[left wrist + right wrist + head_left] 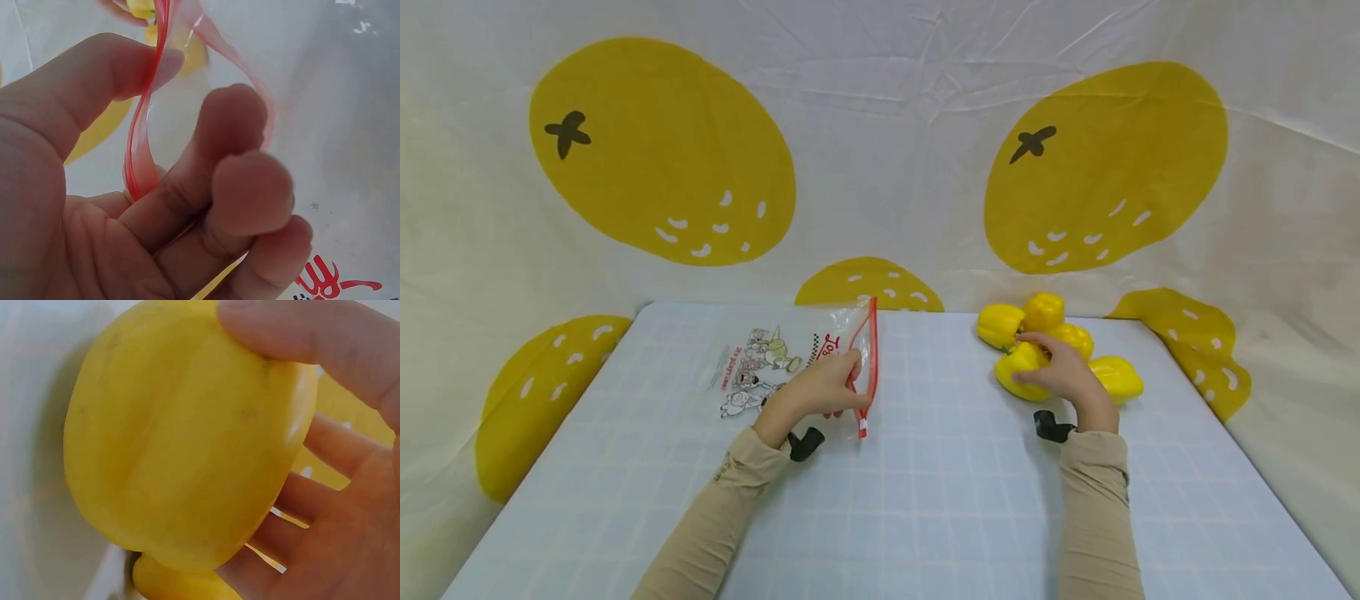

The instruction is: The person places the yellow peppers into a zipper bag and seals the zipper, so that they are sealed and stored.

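Note:
A clear plastic zip bag (pixel 801 329) with printed cartoon figures lies on the left half of the table. At its red-edged mouth, my left hand (pixel 822 386) holds the rim; in the left wrist view the red strip (pixel 142 140) runs between thumb and curled fingers, and the mouth gapes. On the right, my right hand (pixel 1067 372) grips a yellow bell pepper (pixel 1018 372). Its thumb and fingers lie around the pepper (pixel 169 437) in the right wrist view. Behind and beside it are several more yellow peppers, including one at the back (pixel 1043 312) and one at the right (pixel 1120 379).
The table (pixel 940 500) has a pale blue checked cloth. Behind it hangs a white curtain (pixel 887 167) printed with large yellow fruit. A red-and-white slider (pixel 862 428) sits at the near end of the bag's zip. Black wrist mounts (pixel 1052 427) stick out beside both wrists.

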`<state>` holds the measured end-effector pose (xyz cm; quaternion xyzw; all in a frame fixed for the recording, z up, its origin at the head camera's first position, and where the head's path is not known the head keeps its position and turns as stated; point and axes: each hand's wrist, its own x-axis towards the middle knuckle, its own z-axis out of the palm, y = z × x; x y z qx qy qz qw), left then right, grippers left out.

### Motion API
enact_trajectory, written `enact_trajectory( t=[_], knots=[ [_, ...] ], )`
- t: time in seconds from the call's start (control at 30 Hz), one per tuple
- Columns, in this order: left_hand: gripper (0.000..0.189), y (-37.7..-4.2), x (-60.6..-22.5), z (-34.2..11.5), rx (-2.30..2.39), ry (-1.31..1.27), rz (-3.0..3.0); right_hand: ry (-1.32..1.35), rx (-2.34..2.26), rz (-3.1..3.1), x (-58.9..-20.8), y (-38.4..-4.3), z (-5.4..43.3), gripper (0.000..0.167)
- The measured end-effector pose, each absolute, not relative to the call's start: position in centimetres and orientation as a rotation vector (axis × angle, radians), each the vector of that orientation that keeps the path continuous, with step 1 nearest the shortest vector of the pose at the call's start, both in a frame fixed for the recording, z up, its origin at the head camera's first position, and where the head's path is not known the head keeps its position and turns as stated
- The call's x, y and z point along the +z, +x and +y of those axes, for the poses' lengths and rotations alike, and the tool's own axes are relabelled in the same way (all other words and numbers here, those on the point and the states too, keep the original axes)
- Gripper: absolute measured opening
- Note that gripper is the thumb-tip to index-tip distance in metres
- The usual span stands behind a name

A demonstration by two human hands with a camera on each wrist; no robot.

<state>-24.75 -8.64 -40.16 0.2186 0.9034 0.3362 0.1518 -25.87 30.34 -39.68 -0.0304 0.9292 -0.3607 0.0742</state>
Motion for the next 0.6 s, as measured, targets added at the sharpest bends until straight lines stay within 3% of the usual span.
enact_trajectory(
  t=[0.37,0.6],
  knots=[
    [0.033,-24.6,-40.0,-8.8,0.970,0.619,2.595,0.069,-1.459,2.761,-38.7,-26.2,28.6,0.084],
    [0.034,-24.6,-39.9,-8.8,0.979,0.615,2.588,0.194,-1.913,2.588,-37.8,-26.9,25.2,0.078]
  ],
)
